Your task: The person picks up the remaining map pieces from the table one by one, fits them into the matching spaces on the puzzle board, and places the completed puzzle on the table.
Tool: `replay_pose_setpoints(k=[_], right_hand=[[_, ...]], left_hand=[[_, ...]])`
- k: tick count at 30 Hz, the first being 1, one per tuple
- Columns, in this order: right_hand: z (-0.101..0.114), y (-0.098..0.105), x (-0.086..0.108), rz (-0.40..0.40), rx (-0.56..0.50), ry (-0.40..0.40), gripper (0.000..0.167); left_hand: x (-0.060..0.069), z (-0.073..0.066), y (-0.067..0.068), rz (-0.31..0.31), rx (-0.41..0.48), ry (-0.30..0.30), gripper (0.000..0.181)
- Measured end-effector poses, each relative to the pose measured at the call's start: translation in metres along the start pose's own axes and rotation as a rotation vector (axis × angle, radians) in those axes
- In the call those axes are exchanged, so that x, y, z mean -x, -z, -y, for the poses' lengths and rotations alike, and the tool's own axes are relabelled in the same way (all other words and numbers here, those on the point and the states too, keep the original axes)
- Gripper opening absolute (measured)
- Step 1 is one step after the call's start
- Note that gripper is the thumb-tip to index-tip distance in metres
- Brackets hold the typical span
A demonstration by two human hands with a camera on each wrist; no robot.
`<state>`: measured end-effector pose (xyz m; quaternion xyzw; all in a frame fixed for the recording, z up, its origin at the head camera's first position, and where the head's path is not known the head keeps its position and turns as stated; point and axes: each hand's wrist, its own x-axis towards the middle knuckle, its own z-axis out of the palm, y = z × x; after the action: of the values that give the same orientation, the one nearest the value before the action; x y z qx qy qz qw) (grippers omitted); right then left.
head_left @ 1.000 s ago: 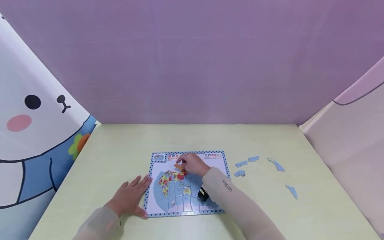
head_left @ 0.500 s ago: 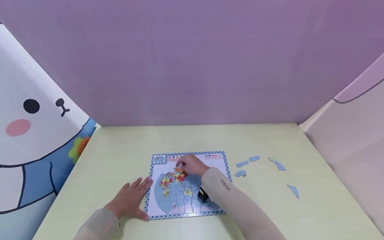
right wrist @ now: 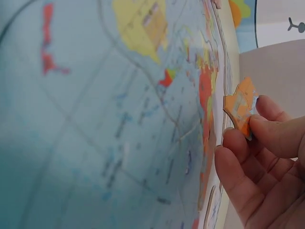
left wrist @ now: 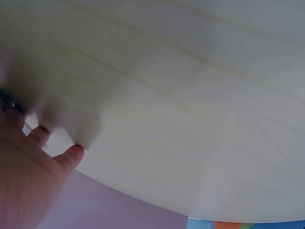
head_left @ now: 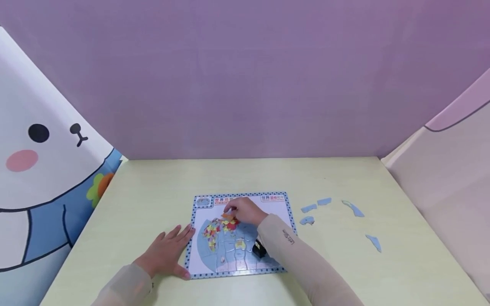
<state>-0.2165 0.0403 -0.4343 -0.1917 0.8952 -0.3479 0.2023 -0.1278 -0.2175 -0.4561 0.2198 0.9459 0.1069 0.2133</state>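
Note:
A map puzzle board [head_left: 199, 265] with a blue dotted border lies on the table, its lower and middle parts filled with joined pieces. My right hand [head_left: 246, 211] is over the upper part of the board. Between thumb and fingers, the right hand [right wrist: 267, 157] pinches an orange puzzle piece [right wrist: 240, 106], held tilted near the board's surface. Fingers spread, my left hand [head_left: 164, 253] lies flat at the board's left edge, fingertips and thumb touching the border. In the left wrist view the left hand [left wrist: 33, 167] shows at the lower left.
Right of the board lie several loose blue pieces, among them a notched one [head_left: 307, 220], a long curved one [head_left: 354, 209] and a narrow one [head_left: 373, 242]. A black object [head_left: 259, 249] is at my right wrist. Printed cloth stands left; a purple cloth [head_left: 245, 85] hangs behind.
Compared with a second ago, the orange piece is slightly lower and closer to the map's top edge, with the right hand. The left hand stays at the board's edge.

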Motion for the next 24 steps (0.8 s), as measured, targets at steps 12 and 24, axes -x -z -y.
replay_pose_setpoints(k=[12,24], right_hand=[[0.0043,-0.0048,-0.0026,0.011,0.008,-0.020,0.022],[0.0042,-0.0073,-0.0058,0.010,0.006,-0.079,0.024]], left_hand=[[0.0010,0.0014,-0.0006,0.012,-0.002,0.028,0.121],[-0.0014,-0.0004,0.0006,0.023,0.007,0.034,0.120]])
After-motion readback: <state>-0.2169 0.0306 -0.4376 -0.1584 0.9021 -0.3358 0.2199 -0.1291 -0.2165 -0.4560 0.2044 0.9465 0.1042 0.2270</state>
